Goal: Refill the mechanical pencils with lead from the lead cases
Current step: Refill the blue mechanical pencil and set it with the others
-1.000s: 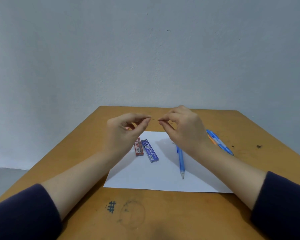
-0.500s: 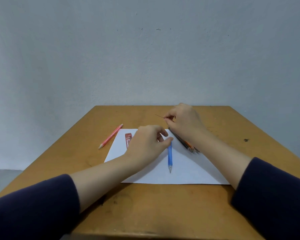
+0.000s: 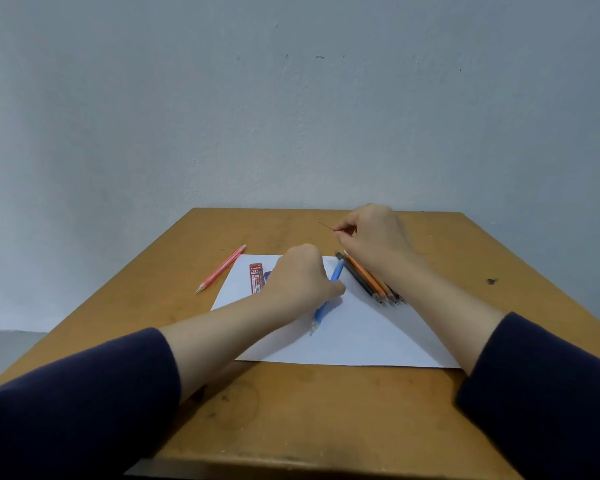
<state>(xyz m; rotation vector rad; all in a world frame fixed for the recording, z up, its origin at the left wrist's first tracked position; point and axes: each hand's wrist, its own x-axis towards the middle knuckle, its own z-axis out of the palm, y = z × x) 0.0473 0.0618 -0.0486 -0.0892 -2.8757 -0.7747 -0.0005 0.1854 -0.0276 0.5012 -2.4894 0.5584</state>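
The right hand (image 3: 374, 237) pinches a single lead (image 3: 326, 226) above the table (image 3: 465, 258); the left hand (image 3: 302, 282) closes on the blue pencil (image 3: 336, 271) lying on the paper (image 3: 378, 334). Loading looks not yet done — the other pencils (image 3: 368, 278) and the pink pencil (image 3: 222, 268) wait, red lead case (image 3: 256, 278) alongside.

Blue mechanical pencil (image 3: 321, 311) on white paper, tip toward 7 o'clock, mid-barrel covered by closed left hand (image 3: 300, 278). Thin lead (image 3: 326, 226) pinched in right hand (image 3: 373, 237), sticking out toward 10 o'clock. Red lead case (image 3: 256, 278) flat at 9 o'clock of blue pencil, blue lead case (image 3: 267, 274) mostly hidden; pink pencil (image 3: 220, 269) farther toward 9, orange and dark pencils (image 3: 368, 278) bunched at 3 o'clock.
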